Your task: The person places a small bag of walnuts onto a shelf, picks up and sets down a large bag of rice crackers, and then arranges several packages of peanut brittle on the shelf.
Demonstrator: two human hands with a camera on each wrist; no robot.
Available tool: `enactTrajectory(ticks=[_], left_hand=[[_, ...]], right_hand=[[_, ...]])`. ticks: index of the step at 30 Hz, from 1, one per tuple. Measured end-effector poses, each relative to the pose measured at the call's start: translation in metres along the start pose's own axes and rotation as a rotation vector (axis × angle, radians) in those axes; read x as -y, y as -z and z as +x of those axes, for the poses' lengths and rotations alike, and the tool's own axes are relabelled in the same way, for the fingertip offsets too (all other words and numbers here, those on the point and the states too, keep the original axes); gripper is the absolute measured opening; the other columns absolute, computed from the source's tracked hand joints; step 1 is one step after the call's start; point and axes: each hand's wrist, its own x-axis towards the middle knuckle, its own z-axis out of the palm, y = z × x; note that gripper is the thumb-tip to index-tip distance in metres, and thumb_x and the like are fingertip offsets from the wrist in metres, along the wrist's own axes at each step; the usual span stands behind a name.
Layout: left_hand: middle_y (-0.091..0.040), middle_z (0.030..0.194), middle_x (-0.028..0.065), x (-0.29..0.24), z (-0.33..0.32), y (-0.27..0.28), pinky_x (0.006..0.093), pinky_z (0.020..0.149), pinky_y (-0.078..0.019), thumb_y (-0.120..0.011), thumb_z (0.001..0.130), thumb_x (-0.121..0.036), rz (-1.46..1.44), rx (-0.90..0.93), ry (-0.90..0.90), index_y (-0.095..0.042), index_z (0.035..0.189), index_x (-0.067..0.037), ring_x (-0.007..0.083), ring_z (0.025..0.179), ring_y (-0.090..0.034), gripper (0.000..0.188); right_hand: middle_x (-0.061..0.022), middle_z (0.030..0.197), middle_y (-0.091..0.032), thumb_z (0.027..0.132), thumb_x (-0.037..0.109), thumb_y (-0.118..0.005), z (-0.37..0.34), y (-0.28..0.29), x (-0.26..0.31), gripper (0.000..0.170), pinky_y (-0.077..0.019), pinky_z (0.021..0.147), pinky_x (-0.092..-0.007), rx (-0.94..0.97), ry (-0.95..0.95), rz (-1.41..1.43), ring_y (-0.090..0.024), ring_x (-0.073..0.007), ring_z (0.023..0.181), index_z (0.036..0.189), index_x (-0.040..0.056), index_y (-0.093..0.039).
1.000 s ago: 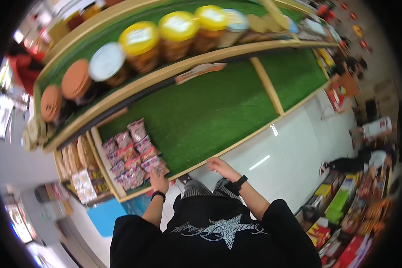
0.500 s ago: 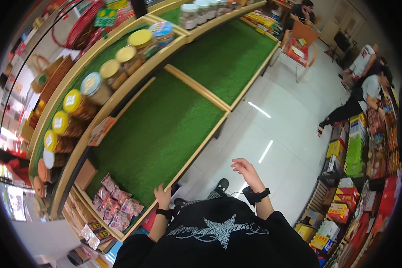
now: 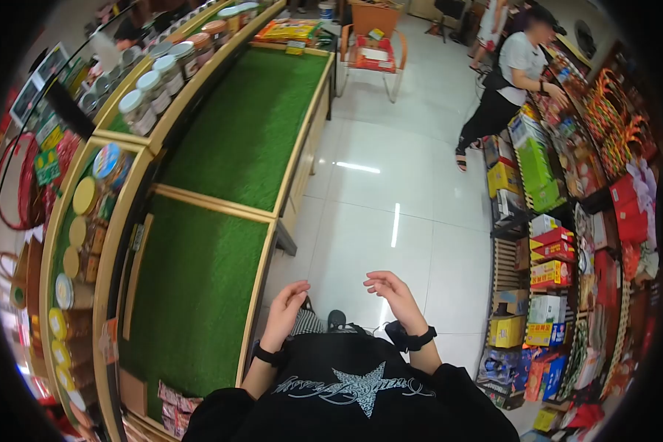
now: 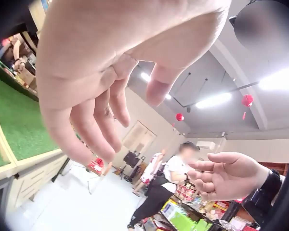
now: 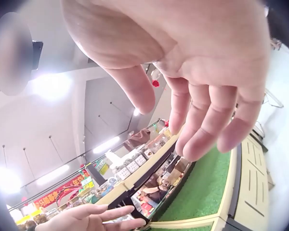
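Note:
Both hands are held out in front of the body with nothing in them. My left hand hovers beside the front rail of the green-lined display shelf, fingers loosely bent. Across from it, over the floor, my right hand has its palm turned inward and its fingers relaxed. Several small pink snack packets lie in the shelf's near corner, partly cut off by my sleeve. In the left wrist view, the thumb and fingers hang apart with only air between them.
Along the raised ledge at left stand several lidded jars. Shelves of boxed goods line the right side, where a person in a white top reaches in. A chair stands at the far end of the tiled floor.
The view has swung rightward along the aisle, and the packets have slid to the lower left edge. My left hand has come away from the packets and the shelf rail.

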Motion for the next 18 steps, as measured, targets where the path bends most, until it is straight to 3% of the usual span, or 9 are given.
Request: enactTrajectory(ticks=[10, 18], left_hand=[[-0.056, 0.107, 0.0092, -0.055, 0.11, -0.026, 0.0275, 0.088, -0.0397, -0.049, 0.086, -0.006, 0.073, 0.253, -0.134, -0.051, 0.11, 0.002, 0.0154, 0.101, -0.052, 0.026], [-0.058, 0.106, 0.0097, -0.106, 0.204, 0.0, 0.0271, 0.087, -0.0403, -0.049, 0.085, -0.006, 0.084, 0.246, -0.236, -0.053, 0.107, 0.002, 0.0158, 0.099, -0.053, 0.024]], right_hand=[[-0.0087, 0.097, -0.058, 0.085, 0.01, -0.05, 0.052, 0.032, 0.028, 0.025, -0.0413, 0.083, -0.0274, -0.189, 0.027, 0.041, -0.053, -0.0154, 0.092, 0.108, 0.0007, -0.051], [-0.008, 0.097, -0.059, 0.085, 0.011, -0.051, 0.134, 0.031, 0.062, 0.024, -0.0408, 0.083, -0.0268, -0.221, 0.085, 0.001, -0.053, -0.0143, 0.092, 0.108, 0.0013, -0.052]])
